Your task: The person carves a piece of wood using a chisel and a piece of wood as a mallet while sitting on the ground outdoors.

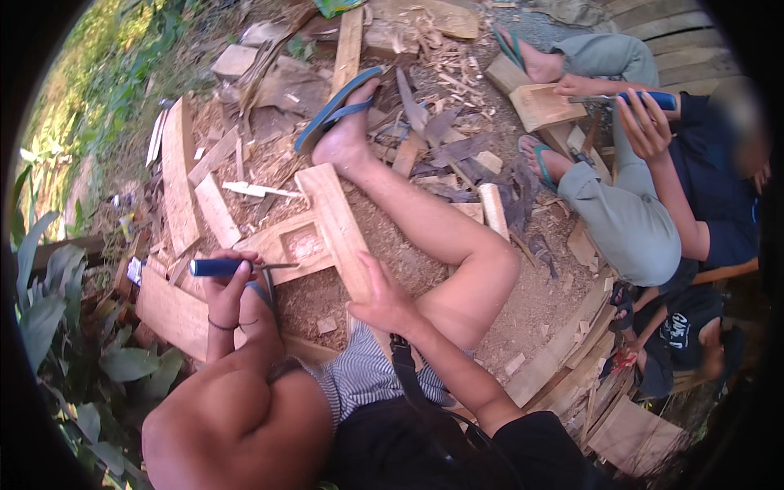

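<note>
My left hand [227,290] is closed around a chisel [216,267] by its blue handle. The chisel's dark metal blade points right, over the near part of a pale wooden block [273,237]. A square recess with chips inside is cut into that block, which lies on the ground between my legs. In my right hand [384,298] is a long squared length of wood [335,216], gripped along its near right side. It slants away from me over the block and hides part of it. The far end of this length reaches close to my right foot.
At right, a seated co-worker holds a blue-handled chisel [653,100] near a hollowed wooden block [545,106]. Another person [690,331] sits farther down on the right. Planks [178,175], offcuts and shavings cover the ground. Leafy plants [122,359] border the left.
</note>
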The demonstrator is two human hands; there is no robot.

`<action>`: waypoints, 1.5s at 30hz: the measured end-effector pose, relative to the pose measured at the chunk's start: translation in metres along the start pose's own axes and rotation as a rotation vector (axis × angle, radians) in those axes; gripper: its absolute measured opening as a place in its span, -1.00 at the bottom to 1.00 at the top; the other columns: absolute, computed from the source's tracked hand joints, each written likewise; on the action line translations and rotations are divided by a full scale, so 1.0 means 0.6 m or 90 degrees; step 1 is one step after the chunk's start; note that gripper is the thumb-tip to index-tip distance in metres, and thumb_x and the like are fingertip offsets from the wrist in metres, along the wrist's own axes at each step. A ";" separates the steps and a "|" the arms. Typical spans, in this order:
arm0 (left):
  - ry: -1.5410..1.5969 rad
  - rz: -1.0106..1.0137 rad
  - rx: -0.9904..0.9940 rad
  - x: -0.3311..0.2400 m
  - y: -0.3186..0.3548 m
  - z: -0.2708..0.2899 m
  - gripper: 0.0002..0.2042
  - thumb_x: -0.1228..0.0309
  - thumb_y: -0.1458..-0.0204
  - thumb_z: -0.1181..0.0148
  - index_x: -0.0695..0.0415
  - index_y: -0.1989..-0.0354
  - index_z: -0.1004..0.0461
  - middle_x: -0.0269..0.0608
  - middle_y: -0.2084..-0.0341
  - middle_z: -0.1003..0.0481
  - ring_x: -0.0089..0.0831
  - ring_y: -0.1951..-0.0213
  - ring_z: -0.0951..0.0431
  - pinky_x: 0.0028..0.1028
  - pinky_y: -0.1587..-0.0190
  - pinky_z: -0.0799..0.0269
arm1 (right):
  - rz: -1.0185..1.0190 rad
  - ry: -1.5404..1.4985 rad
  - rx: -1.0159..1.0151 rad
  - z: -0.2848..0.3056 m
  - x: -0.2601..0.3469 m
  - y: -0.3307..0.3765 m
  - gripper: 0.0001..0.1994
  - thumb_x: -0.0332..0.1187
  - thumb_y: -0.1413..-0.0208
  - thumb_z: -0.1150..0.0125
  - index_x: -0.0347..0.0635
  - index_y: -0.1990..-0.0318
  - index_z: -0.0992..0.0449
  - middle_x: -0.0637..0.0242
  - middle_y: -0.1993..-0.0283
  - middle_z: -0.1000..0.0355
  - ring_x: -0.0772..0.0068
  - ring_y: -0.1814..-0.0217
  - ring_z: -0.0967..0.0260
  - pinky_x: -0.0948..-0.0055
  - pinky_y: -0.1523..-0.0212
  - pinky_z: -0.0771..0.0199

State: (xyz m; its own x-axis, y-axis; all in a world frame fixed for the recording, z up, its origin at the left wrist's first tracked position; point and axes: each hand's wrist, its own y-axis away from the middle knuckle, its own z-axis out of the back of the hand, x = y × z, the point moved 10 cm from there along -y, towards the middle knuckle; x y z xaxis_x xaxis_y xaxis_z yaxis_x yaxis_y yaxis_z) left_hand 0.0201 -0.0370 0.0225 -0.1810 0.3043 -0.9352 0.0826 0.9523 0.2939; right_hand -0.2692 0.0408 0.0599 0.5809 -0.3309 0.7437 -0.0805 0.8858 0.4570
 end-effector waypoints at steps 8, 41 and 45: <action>0.014 -0.124 0.060 -0.037 -0.009 -0.018 -0.71 0.67 -0.16 -0.17 0.19 0.02 -0.25 0.00 0.05 -0.55 -0.28 -0.07 -0.54 -0.28 -0.19 -0.43 | 0.049 -0.014 -0.038 -0.007 0.000 -0.003 -0.11 -0.29 0.09 -0.37 -0.25 -0.40 -0.04 -0.24 -0.29 -0.17 -0.20 -0.35 -0.20 0.06 -0.36 -0.22; -0.038 -0.088 0.151 -0.036 -0.001 -0.061 -0.74 0.61 -0.13 -0.23 0.18 0.06 -0.33 -0.11 0.11 -0.57 -0.36 -0.01 -0.56 -0.34 -0.09 -0.48 | 0.055 -0.025 -0.036 -0.007 0.000 -0.006 -0.11 -0.38 0.12 -0.36 -0.33 -0.40 -0.03 -0.16 -0.29 -0.22 0.03 -0.35 -0.23 0.19 -0.36 -0.20; -0.040 -0.094 0.152 -0.037 -0.001 -0.062 -0.75 0.60 -0.12 -0.24 0.18 0.07 -0.34 -0.12 0.13 -0.57 -0.36 0.01 -0.57 -0.35 -0.07 -0.48 | 0.069 -0.015 -0.041 -0.005 0.004 -0.005 -0.11 -0.38 0.12 -0.36 -0.34 -0.39 -0.03 -0.17 -0.30 -0.22 0.02 -0.36 -0.21 0.18 -0.38 -0.18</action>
State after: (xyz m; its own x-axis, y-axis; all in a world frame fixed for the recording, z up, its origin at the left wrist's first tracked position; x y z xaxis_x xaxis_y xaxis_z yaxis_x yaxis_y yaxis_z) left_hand -0.0121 -0.0434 0.0502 -0.1481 0.1541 -0.9769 0.2891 0.9514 0.1063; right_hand -0.2651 0.0380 0.0590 0.5523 -0.2389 0.7987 -0.0896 0.9355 0.3418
